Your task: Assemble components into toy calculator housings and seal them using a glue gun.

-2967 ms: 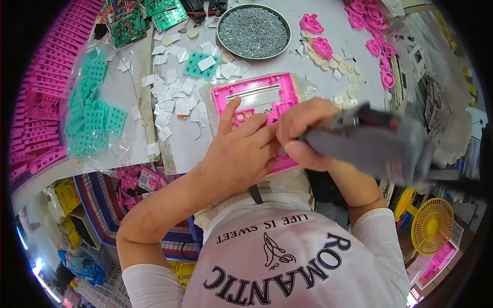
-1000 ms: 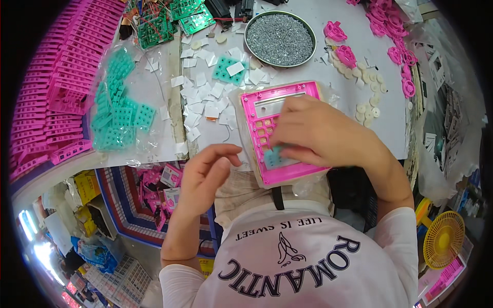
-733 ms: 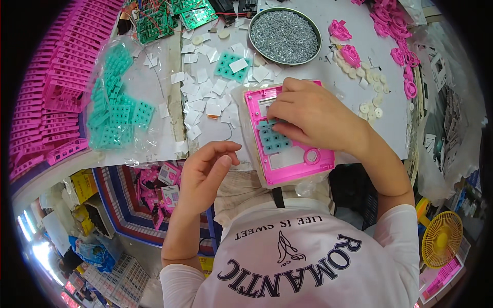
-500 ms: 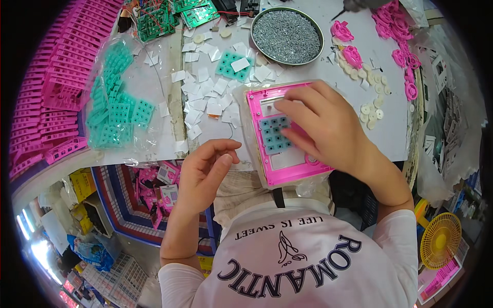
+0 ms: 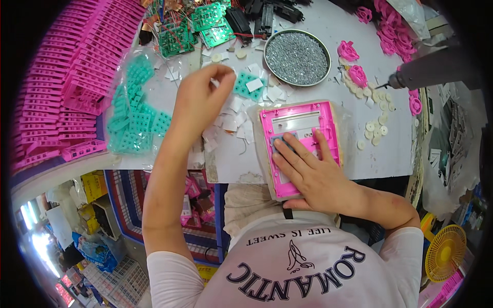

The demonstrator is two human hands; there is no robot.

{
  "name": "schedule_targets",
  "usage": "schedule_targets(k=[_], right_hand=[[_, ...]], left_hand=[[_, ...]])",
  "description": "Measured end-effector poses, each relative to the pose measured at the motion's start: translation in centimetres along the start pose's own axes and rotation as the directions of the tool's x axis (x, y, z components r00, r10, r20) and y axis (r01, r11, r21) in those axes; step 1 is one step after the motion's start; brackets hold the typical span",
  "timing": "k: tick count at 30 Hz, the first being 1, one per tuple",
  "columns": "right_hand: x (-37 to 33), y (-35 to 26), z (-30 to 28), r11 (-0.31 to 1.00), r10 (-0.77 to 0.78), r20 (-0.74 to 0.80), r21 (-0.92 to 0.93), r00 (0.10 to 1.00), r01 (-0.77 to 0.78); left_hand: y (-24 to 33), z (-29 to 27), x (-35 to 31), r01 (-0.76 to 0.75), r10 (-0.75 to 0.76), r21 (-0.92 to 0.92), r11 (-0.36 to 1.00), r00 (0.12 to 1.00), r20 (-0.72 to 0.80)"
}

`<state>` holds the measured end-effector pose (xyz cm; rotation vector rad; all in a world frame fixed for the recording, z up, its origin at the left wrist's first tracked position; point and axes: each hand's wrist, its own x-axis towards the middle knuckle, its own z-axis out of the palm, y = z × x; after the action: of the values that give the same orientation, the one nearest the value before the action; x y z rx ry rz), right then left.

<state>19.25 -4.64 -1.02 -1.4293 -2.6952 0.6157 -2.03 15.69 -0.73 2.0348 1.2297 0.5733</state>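
Observation:
A pink plastic calculator shell [image 5: 300,123] lies face down on the white table [image 5: 390,159] in front of me. My right hand [image 5: 313,172] lies flat on it, fingers spread, pressing a teal rubber keypad [image 5: 283,142] into the shell. My left hand [image 5: 201,97] hovers farther out over a scatter of small white squares [image 5: 233,110], its fingertips pinched together near a teal keypad [image 5: 249,84] that has a white square on it. Whether the pinch holds a square is not clear.
A round metal dish of small screws [image 5: 297,56] stands beyond the shell. Teal keypads in a clear bag [image 5: 136,120] lie left. Stacked pink shells [image 5: 67,87] fill the far left. Green circuit boards [image 5: 195,28] lie at the back. An electric screwdriver [image 5: 436,69] hangs right, over pink parts [image 5: 357,74] and white discs [image 5: 372,128].
My left hand has risen from the table's near edge and reached out over the white squares. My right hand has flattened on the shell, which now holds the teal keypad.

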Motion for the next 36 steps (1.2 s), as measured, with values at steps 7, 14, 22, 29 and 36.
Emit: schedule_targets(k=[7,14,22,29,36], right_hand=[[-0.3,0.3,-0.6,0.995,-0.026,-0.119,0.096,0.993,0.037],[-1.8,1.1,-1.8,0.980,0.012,-0.292,0.195,0.956,0.047],[-2.9,1.0,-1.8,0.975,0.004,-0.351,0.207,0.936,0.074],[-3.6,1.0,-1.5,0.965,-0.012,-0.358,0.239,0.934,0.104],[-2.3,0.5,-1.6,0.959,-0.058,-0.390,0.236,0.919,0.160]], left_hand=[[-4.7,-1.3,13.3,0.135,-0.001,0.506,0.852,0.967,-0.255],[-3.5,-0.7,16.2,0.378,-0.181,0.655,0.655,0.919,-0.350],[-3.3,-1.8,15.1,0.316,-0.122,0.580,0.751,0.929,-0.349],[-8.5,-7.5,11.5,0.376,-0.184,0.486,0.789,0.899,-0.396],[-7.0,-5.4,9.8,0.456,-0.291,0.575,0.680,0.887,-0.359]])
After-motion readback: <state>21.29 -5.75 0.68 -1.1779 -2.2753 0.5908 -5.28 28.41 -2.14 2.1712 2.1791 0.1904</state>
